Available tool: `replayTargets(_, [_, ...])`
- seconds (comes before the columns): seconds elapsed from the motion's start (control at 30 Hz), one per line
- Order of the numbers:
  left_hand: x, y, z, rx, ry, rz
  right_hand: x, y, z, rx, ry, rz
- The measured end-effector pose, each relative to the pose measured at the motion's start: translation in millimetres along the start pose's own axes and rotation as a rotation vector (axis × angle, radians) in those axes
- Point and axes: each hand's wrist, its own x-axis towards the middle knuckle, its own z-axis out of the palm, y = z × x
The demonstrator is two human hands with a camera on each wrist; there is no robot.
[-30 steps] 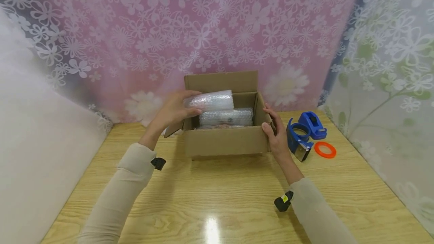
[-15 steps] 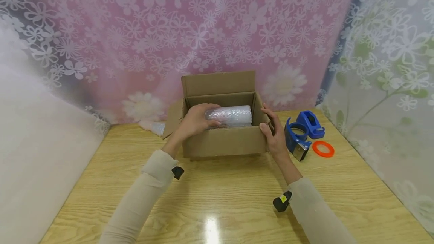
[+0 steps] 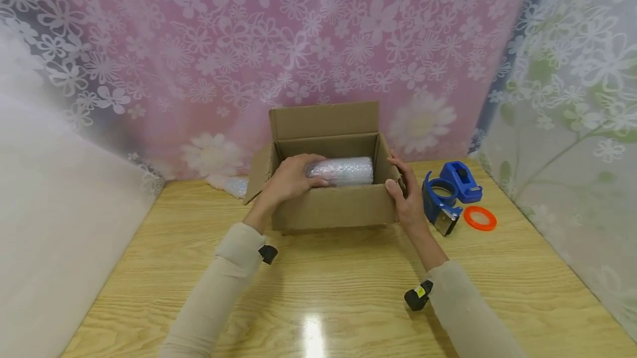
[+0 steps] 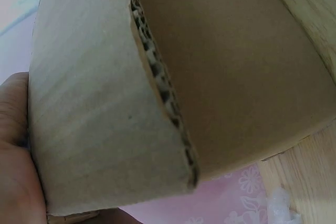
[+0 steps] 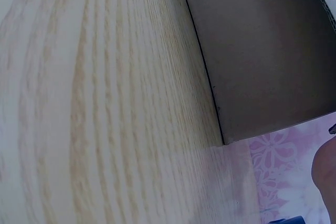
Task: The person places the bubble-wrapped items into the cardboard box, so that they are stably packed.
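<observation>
An open cardboard box [image 3: 338,208] stands on the table near the back wall. Inside it lies a bubble-wrapped cylinder [image 3: 345,171], its lower part hidden by the front wall. My left hand [image 3: 290,178] reaches over the box's front left and grips the cylinder's left end between thumb and fingers. At the right front corner, my right hand [image 3: 410,206] holds the box, thumb toward the front and fingers along the right side. In the left wrist view, a raw-edged cardboard flap [image 4: 100,98] hides most of the left hand. Whatever lies under the cylinder is out of sight.
Right of the box stand a blue tape gun [image 3: 440,203] and a blue tape dispenser [image 3: 460,181], beside an orange ring [image 3: 480,218]. Some bubble wrap [image 3: 234,185] lies behind the left flap. A floral curtain [image 3: 318,42] hangs behind the table [image 3: 348,291].
My left hand has moved right and down, lowering the bubble-wrapped cylinder into the box over another wrapped one, now hidden. My right hand has kept its hold on the box.
</observation>
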Motion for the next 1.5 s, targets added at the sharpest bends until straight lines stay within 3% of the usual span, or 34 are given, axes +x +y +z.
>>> replayTargets(0.2, [3.8, 2.7, 2.2, -0.013, 0.03, 0.031, -1.6, -25.3, -0.2, -0.003, -0.007, -0.01])
replayTargets(0.43, [-7.4, -5.8, -22.0, -0.294, 0.146, 0.002, 0.0, -31.0, 3.9, 0.015, -0.015, -0.005])
replayTargets(0.5, [-14.7, -13.8, -33.8, -0.345, 0.164, 0.001, -0.7, -30.2, 4.8, 0.017, -0.023, -0.006])
replayTargets(0.6, [-26.0, -30.9, -54.0, -0.339, 0.201, -0.041, -1.6, -28.9, 6.4, 0.003, -0.018, -0.005])
replayTargets(0.8, [-40.8, -81.2, -79.4, -0.239, 0.276, -0.146, -2.2, -29.7, 5.4, 0.0, 0.002, -0.006])
replayTargets(1.0, [-59.6, -128.4, -79.5, -0.14, 0.207, -0.299, -1.3, -29.6, 7.3, 0.01, -0.008, -0.005])
replayTargets(1.2, [-73.8, -169.4, -61.1, -0.102, 0.082, -0.41, -1.9, -29.3, 8.6, -0.001, -0.016, -0.005])
replayTargets(1.33, [-79.1, -185.2, -49.7, -0.094, 0.01, -0.446, -2.6, -29.2, 8.9, -0.015, -0.017, 0.0])
replayTargets(1.5, [-74.6, -192.4, -37.0, -0.07, -0.097, -0.437, -1.2, -29.2, 6.3, -0.017, -0.007, -0.011])
